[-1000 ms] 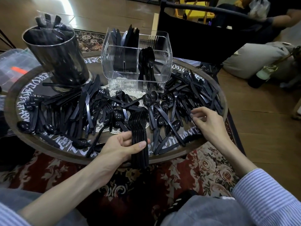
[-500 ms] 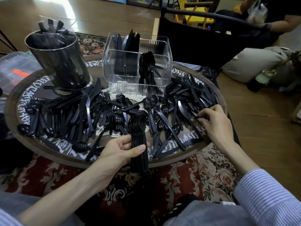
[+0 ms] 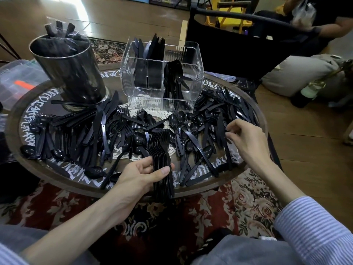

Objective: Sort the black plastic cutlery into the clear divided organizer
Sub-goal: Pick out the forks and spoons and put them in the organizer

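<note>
Loose black plastic cutlery (image 3: 91,134) covers a round lettered tray (image 3: 200,188): knives, forks and spoons mixed. At the back stands the clear divided organizer (image 3: 181,54), with knives in its left compartment and spoons in its front right one. My left hand (image 3: 139,175) grips a nested stack of black forks (image 3: 162,163) at the tray's near edge, thumb across the handles. My right hand (image 3: 246,138) hovers over the right part of the pile with fingers curled; its fingertips touch a black piece there, and whether they pinch it is unclear.
A shiny metal cylinder (image 3: 70,67) with wrapped black cutlery stands at the tray's back left. A clear plastic box (image 3: 19,79) lies left of the tray. A black chair (image 3: 238,35) and a seated person (image 3: 324,20) are behind on the right. A patterned rug (image 3: 191,217) lies below.
My right hand moved from the tray's near right edge farther up and right into the pile. My left hand kept hold of the fork stack in the same place.
</note>
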